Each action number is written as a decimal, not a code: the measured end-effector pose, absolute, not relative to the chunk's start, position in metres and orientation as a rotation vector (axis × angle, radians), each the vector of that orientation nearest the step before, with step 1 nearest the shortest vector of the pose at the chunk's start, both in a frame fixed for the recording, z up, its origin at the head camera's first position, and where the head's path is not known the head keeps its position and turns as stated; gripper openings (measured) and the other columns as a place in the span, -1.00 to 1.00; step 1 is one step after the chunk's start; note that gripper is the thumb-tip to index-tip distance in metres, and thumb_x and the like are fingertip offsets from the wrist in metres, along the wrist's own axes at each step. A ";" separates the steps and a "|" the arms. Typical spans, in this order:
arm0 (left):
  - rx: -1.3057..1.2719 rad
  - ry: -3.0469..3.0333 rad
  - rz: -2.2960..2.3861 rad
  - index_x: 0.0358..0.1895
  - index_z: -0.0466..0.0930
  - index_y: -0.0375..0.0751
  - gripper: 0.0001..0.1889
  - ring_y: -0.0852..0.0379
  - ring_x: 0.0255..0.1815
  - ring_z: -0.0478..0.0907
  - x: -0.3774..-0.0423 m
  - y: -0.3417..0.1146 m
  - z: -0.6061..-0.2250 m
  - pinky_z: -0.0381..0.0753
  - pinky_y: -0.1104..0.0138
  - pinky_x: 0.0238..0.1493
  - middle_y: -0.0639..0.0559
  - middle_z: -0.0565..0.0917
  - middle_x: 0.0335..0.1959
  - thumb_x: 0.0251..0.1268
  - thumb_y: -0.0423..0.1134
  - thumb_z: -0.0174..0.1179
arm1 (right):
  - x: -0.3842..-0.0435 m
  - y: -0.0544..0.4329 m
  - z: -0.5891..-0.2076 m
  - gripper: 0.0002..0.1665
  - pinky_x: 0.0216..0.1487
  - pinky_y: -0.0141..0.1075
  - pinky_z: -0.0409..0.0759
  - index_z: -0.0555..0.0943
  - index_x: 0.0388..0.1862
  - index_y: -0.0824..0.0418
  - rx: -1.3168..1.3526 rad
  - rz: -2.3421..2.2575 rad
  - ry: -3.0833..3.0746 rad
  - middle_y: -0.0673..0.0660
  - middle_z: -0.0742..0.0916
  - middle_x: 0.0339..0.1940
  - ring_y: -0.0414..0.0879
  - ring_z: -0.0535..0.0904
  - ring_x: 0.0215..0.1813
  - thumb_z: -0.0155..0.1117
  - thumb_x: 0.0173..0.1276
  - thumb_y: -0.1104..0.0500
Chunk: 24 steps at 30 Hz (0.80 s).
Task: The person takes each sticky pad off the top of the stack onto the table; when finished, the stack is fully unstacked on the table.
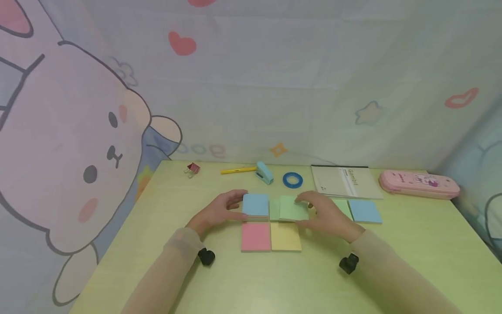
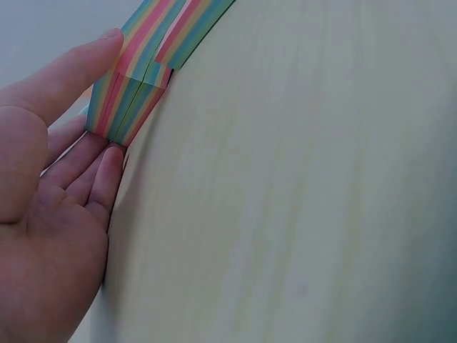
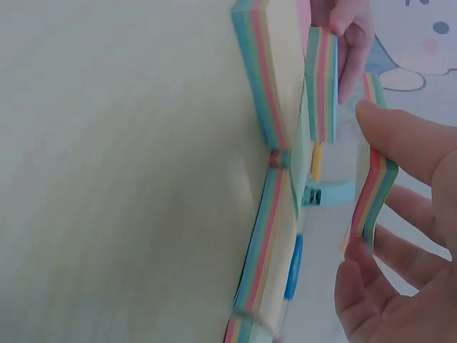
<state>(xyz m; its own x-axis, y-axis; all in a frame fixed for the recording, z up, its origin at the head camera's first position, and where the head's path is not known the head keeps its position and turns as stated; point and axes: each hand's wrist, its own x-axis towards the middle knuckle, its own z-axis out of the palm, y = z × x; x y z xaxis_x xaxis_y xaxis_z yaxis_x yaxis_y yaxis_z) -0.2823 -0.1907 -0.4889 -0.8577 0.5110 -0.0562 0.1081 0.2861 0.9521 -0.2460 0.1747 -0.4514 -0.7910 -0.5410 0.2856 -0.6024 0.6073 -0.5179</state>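
My left hand (image 1: 217, 212) grips a stack of sticky notes (image 1: 256, 205) with a blue top by its left side, thumb in front and fingers behind. Layered coloured edges show on that stack in the left wrist view. My right hand (image 1: 331, 216) pinches a green-topped sticky note pad (image 1: 293, 208) between thumb and fingers. In the right wrist view this held pad (image 3: 373, 189) is raised off the table and slightly bent. Another green pad (image 1: 274, 210) lies partly under it. A pink pad (image 1: 256, 237) and a yellow pad (image 1: 286, 237) lie side by side in front.
Right of my right hand lie a green pad (image 1: 344, 208), partly hidden, and a blue pad (image 1: 365, 211). Along the back are a binder clip (image 1: 193, 169), yellow pen (image 1: 237, 170), stapler (image 1: 264, 172), blue tape roll (image 1: 292, 179), notebook (image 1: 345, 181) and pink pencil case (image 1: 419, 184).
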 end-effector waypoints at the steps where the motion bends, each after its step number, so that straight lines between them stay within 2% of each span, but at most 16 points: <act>1: 0.552 2.210 1.596 0.63 0.24 -0.18 -0.10 -0.15 0.62 0.28 -0.282 -0.191 -0.489 0.29 0.04 0.61 -0.09 0.35 0.60 0.28 -0.26 0.53 | -0.242 0.181 -0.451 -0.38 -0.09 -0.15 0.68 0.64 0.18 0.19 0.972 0.944 -2.722 0.14 0.71 0.20 -0.03 0.61 -0.02 0.69 0.18 0.10; 4: 0.536 2.205 1.602 0.64 0.24 -0.15 -0.10 -0.16 0.62 0.28 -0.282 -0.192 -0.489 0.29 0.03 0.62 -0.08 0.35 0.61 0.28 -0.26 0.52 | -0.232 0.199 -0.451 -0.41 -0.18 -0.22 0.68 0.65 0.14 0.16 0.979 0.941 -2.711 0.15 0.69 0.21 -0.07 0.59 -0.11 0.70 0.17 0.11; 13: 0.534 2.218 1.588 0.64 0.25 -0.11 -0.12 -0.19 0.62 0.27 -0.282 -0.191 -0.489 0.27 0.01 0.62 -0.07 0.34 0.61 0.30 -0.23 0.52 | -0.203 0.239 -0.460 -0.53 -0.08 -0.23 0.73 0.67 0.02 0.06 1.004 0.836 -2.799 0.24 0.67 0.29 -0.11 0.65 -0.06 0.68 0.20 0.03; 19: 0.522 2.227 1.573 0.64 0.25 -0.10 -0.10 -0.19 0.61 0.28 -0.282 -0.191 -0.488 0.29 0.01 0.61 -0.06 0.34 0.61 0.28 -0.21 0.53 | -0.190 0.245 -0.470 -0.56 0.04 -0.09 0.68 0.68 -0.01 0.02 1.063 0.747 -2.803 0.24 0.68 0.29 -0.01 0.67 0.06 0.68 0.20 0.02; 24: 0.514 2.230 1.573 0.64 0.25 -0.13 -0.11 -0.19 0.61 0.29 -0.282 -0.190 -0.489 0.29 0.02 0.61 -0.08 0.35 0.61 0.29 -0.25 0.52 | -0.185 0.241 -0.473 -0.65 -0.04 -0.15 0.62 0.69 -0.08 0.00 1.077 0.725 -2.766 0.23 0.67 0.28 -0.01 0.66 0.05 0.66 0.22 0.04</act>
<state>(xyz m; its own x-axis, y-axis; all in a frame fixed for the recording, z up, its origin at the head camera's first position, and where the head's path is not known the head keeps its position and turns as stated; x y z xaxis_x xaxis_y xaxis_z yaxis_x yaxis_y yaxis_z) -0.2822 -0.1898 -0.4886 -0.8682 0.4892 -0.0833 0.0856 0.3131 0.9459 -0.1847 0.2414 -0.4733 -0.7483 -0.6166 0.2447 -0.6573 0.6395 -0.3988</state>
